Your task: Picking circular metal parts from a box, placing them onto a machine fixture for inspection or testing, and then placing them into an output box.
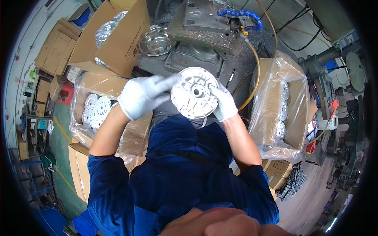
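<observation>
A round silvery metal disc [188, 103] with ribs, slots and a hub hole is held up in front of my body. My right hand [224, 103], in a white glove, grips its right edge, the thumb lying over the face. At the disc's left edge, my gloved left hand [139, 96] has its fingers stretched out and apart, blurred by motion. Its fingertips overlap the rim; whether they touch it I cannot tell. Beyond the disc stands a metal machine block [206, 35] with a flat bed strewn with shavings.
Similar discs [98, 110] lie in a plastic-lined carton on the left, and more [282, 110] in a lined carton [299, 122] on the right. A tall carton [126, 39] holds shiny parts beside a metal bowl [157, 41]. A blue segmented hose [240, 13] and a pen [231, 76] are near the machine.
</observation>
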